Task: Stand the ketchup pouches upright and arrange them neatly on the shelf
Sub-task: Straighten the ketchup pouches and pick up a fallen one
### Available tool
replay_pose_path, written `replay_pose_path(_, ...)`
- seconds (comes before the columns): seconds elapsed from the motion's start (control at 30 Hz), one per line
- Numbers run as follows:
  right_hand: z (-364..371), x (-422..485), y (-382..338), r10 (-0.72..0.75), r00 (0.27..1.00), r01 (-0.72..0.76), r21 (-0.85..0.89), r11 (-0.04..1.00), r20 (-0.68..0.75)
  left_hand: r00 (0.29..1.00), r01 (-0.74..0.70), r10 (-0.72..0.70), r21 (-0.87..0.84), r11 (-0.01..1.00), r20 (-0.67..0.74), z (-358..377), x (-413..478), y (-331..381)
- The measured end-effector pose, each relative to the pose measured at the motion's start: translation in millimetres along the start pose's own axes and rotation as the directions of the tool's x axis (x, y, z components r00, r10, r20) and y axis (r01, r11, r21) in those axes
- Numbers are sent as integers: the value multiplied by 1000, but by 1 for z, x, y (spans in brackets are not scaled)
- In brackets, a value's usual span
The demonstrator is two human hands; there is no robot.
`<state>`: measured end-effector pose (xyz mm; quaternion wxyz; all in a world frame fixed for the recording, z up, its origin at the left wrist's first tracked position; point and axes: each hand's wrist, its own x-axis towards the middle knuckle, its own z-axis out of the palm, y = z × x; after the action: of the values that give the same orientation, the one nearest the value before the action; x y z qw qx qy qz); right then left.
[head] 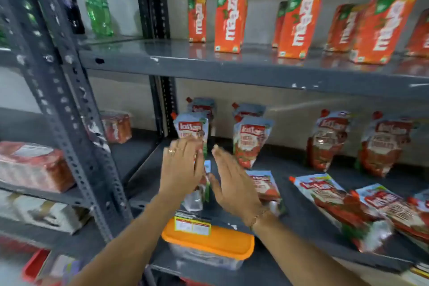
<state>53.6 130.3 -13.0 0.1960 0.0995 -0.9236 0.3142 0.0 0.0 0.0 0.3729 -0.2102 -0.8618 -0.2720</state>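
Observation:
Red-and-blue ketchup pouches fill the grey middle shelf (301,220). Several stand upright along the back, among them one (251,139) beside my hands and two at the right (327,139), (385,144). Others lie flat toward the front edge (264,186), (336,202), (394,209). One pouch (202,193) stands edge-on near the front left. My left hand (181,169) lies flat against its left side and holds it. My right hand (234,183) is spread flat just to its right, palm facing it, with a small gap.
Orange juice cartons (229,18) and a green bottle (97,2) stand on the shelf above. A clear box with an orange lid (209,241) sits below the front edge. A perforated grey post (69,109) rises at the left, with wrapped packs (32,167) beyond it.

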Motion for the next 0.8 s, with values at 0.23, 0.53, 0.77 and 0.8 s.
replay_pose_path(0.23, 85, 57, 47, 716, 623, -782, 258, 567, 314, 225, 973, -785, -94, 210, 577, 63, -24, -81)
replay_pose_path(0.53, 109, 78, 39, 837, 546, -700, 561, 441, 23, 135, 967, -718, -249, -55, 683, 68, -7, -110)
replay_pose_path(0.77, 92, 91, 29, 582, 780, -433, 474, 767, -229, 616, 745, -641, -604, 283, 458, 56, 22, -105)
replay_pose_path(0.8, 97, 87, 34, 563, 800, -441, 431, 787, -209, 605, 754, -661, -585, 298, 444, 59, 19, -106)
